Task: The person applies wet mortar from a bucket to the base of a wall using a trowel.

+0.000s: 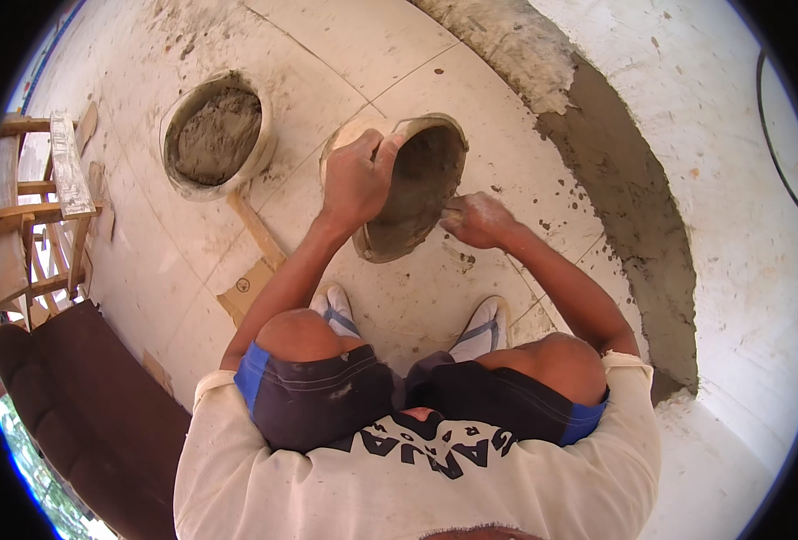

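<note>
A pale bucket (460,135) lies tipped in front of my feet, its mouth turned toward the right. Grey wet mortar (417,184) coats its inside. My left hand (359,178) is closed on the bucket's upper left rim, thumb over the edge. Beside the lower right of the mouth, my right hand (478,220) is curled shut around something small and greyish at the rim; its kind is hidden by the fingers. Farther left stands a second bucket (267,153), upright and well filled with grey mortar (219,135).
A band of wet mortar (633,189) runs along the base of the white wall (741,225) at right. Wooden strip (257,229) and cardboard (244,290) lie on the tiled floor (327,54). Wooden frames (48,211) and a dark brown sofa (93,405) stand left. A black cable (768,135) hangs right.
</note>
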`<state>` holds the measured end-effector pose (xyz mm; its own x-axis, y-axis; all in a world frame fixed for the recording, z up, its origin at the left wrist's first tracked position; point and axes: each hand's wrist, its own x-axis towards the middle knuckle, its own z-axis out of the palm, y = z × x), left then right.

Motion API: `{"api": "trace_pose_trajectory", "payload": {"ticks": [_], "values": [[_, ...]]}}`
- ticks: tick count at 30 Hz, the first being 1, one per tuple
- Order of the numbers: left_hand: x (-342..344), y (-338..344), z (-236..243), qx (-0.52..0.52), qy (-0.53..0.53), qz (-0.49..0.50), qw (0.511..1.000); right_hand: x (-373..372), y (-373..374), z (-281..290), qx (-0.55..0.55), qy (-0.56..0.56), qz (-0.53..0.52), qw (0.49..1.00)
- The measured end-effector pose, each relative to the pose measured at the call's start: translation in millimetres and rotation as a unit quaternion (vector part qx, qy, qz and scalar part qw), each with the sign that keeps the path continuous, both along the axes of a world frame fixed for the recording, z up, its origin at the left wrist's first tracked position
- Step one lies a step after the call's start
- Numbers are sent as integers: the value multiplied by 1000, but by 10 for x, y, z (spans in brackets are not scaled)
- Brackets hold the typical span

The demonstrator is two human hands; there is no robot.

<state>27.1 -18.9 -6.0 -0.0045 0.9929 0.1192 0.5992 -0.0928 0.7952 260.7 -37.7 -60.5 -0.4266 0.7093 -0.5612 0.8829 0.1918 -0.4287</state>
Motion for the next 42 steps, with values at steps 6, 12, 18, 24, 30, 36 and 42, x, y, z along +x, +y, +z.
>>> {"api": "trace_pose_trajectory", "payload": {"ticks": [6, 12, 18, 24, 30, 36, 42], "values": [[-89, 32, -11, 23, 1, 34, 999, 91, -217, -185, 35, 113, -15, 993], [-489, 155, -169, 23, 3, 105, 994, 244, -176, 490, -62, 139, -58, 987], [-884, 125, -260, 7, -46, 164, 985, 754, 53, 850, -98, 213, -91, 968], [-712, 151, -252, -7, -74, 174, 982, 2081, 697, 396, -134, 211, -381, 890], [-876, 100, -225, 28, -26, 171, 985, 2236, 230, 952, 133, 129, -451, 873], [-715, 242, -117, -28, -66, 172, 983, 2222, 211, 279, 199, 47, -389, 898], [-719, 250, -134, -34, -49, 167, 984, 1789, 335, -236, 169, -27, -371, 913]]}}
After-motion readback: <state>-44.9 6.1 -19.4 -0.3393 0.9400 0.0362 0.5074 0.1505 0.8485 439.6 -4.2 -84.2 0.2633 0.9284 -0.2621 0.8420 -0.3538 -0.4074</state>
